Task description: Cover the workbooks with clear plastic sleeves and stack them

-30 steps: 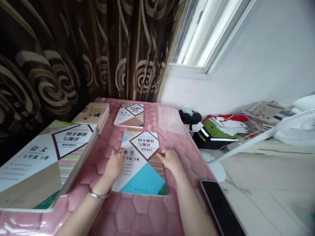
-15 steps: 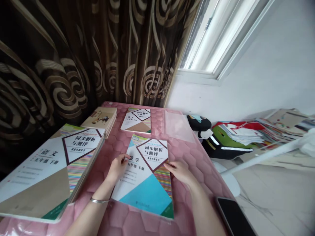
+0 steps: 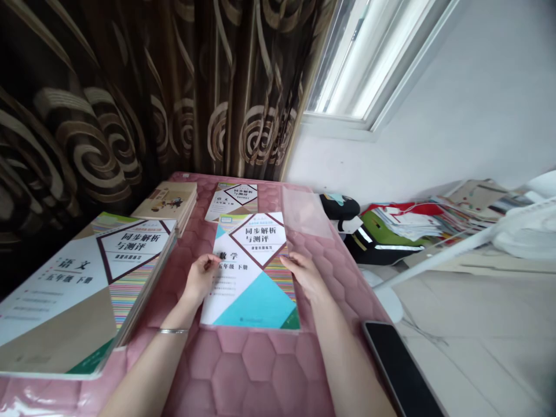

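Head view showed two bare hands on a blue and white book (image 3: 256, 295) over a pink padded table top (image 3: 252, 370). From where I stood, the left hand (image 3: 202, 279) pinched the book's left edge, with its fingers curled in. The right hand (image 3: 307, 279) pinched the other edge, its thumb on top. The book was between the hands, with its cover up, but I could not tell if all of it lay flat. A silver bracelet (image 3: 174, 330) was on the left wrist. Past the hands was a white and brown book (image 3: 238, 200), its near edge hidden behind the held one. Left of the left hand sat a pile of big books (image 3: 73, 289), and tan books (image 3: 167, 200) were stacked beyond them. Beyond the right hand lay a clear sheet (image 3: 306, 211). A black phone (image 3: 402, 368) was nearer and to the right of that hand, by the right arm.
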The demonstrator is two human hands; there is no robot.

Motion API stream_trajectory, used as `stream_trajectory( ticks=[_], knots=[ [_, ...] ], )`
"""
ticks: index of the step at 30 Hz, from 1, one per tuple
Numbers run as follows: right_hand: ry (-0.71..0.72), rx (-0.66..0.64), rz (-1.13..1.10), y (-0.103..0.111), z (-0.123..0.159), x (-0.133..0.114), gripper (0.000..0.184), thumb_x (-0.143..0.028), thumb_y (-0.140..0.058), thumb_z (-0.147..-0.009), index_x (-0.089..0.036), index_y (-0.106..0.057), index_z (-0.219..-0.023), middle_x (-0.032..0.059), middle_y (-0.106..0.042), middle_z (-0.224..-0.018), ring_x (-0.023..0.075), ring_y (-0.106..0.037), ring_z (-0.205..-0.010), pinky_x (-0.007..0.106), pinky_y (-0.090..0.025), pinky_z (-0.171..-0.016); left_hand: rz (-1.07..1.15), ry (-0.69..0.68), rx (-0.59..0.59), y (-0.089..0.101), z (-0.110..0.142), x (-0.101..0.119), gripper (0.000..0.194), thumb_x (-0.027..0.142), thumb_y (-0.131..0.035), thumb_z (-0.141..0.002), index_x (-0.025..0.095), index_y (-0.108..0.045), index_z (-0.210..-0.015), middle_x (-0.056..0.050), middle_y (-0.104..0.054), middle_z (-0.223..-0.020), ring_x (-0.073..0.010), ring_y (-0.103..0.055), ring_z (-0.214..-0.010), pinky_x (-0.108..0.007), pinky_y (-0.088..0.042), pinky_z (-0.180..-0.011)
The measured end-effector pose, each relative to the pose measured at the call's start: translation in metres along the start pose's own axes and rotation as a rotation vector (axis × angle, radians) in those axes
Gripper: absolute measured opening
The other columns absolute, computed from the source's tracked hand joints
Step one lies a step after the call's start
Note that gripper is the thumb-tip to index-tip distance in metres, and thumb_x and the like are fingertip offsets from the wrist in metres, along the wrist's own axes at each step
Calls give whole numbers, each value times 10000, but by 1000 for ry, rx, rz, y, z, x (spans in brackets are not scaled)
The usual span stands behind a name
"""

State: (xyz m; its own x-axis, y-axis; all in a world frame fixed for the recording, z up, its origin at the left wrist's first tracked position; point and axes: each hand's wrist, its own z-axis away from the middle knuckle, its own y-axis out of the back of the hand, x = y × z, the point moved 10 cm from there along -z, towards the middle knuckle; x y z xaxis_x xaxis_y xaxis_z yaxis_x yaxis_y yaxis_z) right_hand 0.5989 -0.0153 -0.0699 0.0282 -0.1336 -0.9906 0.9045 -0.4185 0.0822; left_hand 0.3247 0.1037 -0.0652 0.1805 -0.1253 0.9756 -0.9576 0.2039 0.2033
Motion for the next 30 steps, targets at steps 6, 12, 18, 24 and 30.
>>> stream_trajectory(
  ticks=[6,12,18,24,30],
  knots=[
    [-78,23,-7,-5,-6,21,388,-545,-764,-568,-198,-673,-715,39,-736,-759,243,-676,-742,340,-514,-695,-594,-391,89,-13,32,55,237,151,-480,-825,157,-675,-960,-147,-613,-1149,-260,-597,-1049,-455,-470,-939],
    [-121,69,-175,-8,-3,20,329,-459,-773,-559,-202,-689,-747,32,-742,-762,253,-685,-761,353,-517,-710,-774,-886,-356,-112,135,101,348,289,-591,-856,185,-596,-1189,-134,-583,-1298,-272,-563,-1178,-460,-496,-976],
    [-170,97,-286,-10,6,14,359,-494,-765,-582,-204,-694,-781,55,-754,-826,276,-695,-851,364,-535,-746,-804,-995,-397,-132,154,92,425,262,-590,-852,130,-542,-1254,-160,-598,-1289,-306,-544,-1221,-438,-543,-937],
    [-241,176,-339,-6,11,18,207,-413,-640,-692,-224,-675,-769,42,-750,-787,243,-701,-825,313,-547,-653,-827,-1090,-377,-131,156,93,461,190,-541,-852,103,-492,-1302,-183,-550,-1349,-315,-496,-1272,-455,-517,-974],
    [-313,89,-391,-18,15,19,90,-277,-596,-648,-219,-651,-690,34,-738,-716,230,-702,-770,288,-545,-587,-789,-1100,-306,-125,155,96,459,162,-470,-898,111,-439,-1354,-167,-570,-1332,-255,-501,-1277,-413,-502,-1005]
  ],
)
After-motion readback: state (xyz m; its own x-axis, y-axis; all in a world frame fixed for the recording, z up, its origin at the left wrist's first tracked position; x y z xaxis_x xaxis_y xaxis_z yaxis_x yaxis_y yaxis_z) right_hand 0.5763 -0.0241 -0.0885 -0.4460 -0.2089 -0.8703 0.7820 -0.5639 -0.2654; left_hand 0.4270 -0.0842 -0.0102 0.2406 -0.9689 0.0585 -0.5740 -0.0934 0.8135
